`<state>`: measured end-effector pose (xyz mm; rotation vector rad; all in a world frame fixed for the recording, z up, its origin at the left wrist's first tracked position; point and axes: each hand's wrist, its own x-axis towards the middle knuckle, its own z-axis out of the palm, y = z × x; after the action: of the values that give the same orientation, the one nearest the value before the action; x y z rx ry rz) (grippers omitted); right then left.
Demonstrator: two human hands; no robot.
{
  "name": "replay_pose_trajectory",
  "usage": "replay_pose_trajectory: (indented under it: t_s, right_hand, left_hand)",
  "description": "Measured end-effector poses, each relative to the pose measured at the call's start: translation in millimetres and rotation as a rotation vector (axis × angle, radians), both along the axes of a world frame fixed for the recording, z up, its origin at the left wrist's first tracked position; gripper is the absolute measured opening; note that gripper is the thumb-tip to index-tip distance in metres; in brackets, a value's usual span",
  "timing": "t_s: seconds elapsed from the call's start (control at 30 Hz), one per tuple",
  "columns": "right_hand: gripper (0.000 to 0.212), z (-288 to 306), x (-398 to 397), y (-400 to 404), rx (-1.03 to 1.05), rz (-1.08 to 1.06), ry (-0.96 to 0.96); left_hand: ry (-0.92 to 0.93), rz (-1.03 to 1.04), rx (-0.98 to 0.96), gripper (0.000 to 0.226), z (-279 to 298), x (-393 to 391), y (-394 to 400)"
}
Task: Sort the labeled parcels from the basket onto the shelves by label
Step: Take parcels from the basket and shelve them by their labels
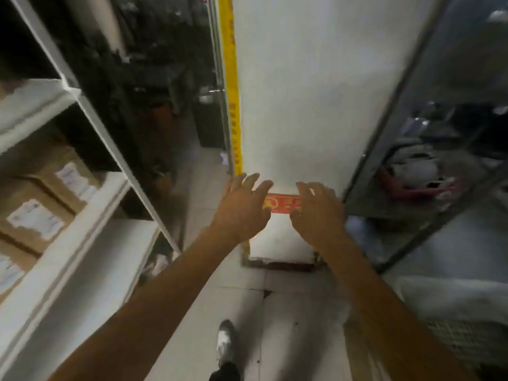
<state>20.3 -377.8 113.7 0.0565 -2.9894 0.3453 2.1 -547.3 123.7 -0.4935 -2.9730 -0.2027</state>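
Both my arms reach forward over the aisle floor. My left hand [242, 207] and my right hand [316, 213] hang side by side with fingers spread and loosely bent, holding nothing. Brown cardboard parcels [35, 215] with white labels stand on the white shelf unit [90, 204] at the left. A white mesh basket [464, 334] sits at the lower right with a pale bag lying in it. The picture is blurred by motion.
A white pillar [310, 105] with a yellow strip and a red sign stands straight ahead. A dark metal rack [412, 149] at the right holds bagged parcels and a red basket [417, 185]. My white shoe [226, 339] is on the tiled floor.
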Motion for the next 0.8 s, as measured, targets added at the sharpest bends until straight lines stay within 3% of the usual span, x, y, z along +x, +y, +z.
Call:
replay_pose_trajectory:
  t_s: [0.3, 0.47, 0.57, 0.8]
  right_hand:
    - [0.062, -25.5, -11.1, 162.8, -0.043, -0.447, -0.114]
    - [0.046, -36.1, -30.6, 222.5, -0.048, -0.699, -0.14]
    - [0.059, -40.4, -28.2, 257.1, -0.085, -0.815, -0.169]
    - [0.059, -41.8, 20.2, 322.5, -0.166, -1.196, -0.271]
  left_hand:
    - [-0.041, -0.447, 0.036, 0.058, -32.6, -74.2, 176.0]
    - [-0.069, -0.674, 0.045, 0.058, -42.1, -142.4, 261.4]
    - [-0.111, -0.792, 0.011, 0.056, -43.1, -171.4, 319.1]
    - [-0.189, -1.108, 0.105, 0.054, -56.0, -167.0, 438.3]
